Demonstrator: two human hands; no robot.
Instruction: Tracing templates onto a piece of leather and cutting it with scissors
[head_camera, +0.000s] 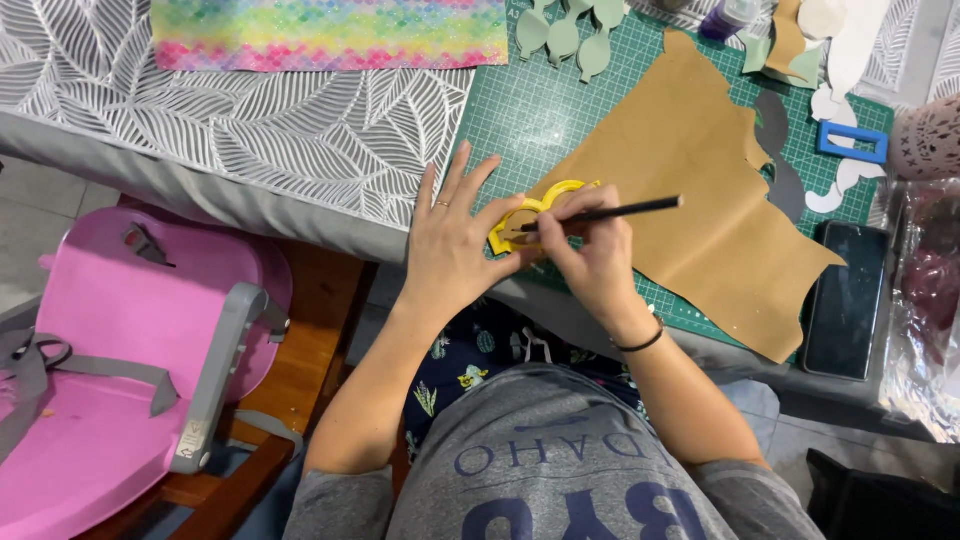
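My left hand (455, 240) presses flat on a yellow plastic template (530, 210) lying at the near corner of a tan leather sheet (700, 170). The fingers are spread, and a ring shows on one. My right hand (590, 255) grips a thin black pencil (620, 212), its tip down at the template's edge. Both hands touch each other over the template. The leather sheet lies on a green cutting mat (540, 110).
A black phone (848, 298) lies right of the leather. A rainbow scale-patterned sheet (330, 32), green cut-out shapes (565, 35), a blue rectangular cutter (852, 140) and white and grey scraps sit at the back. A pink booster seat (110, 370) stands on a wooden chair at the left.
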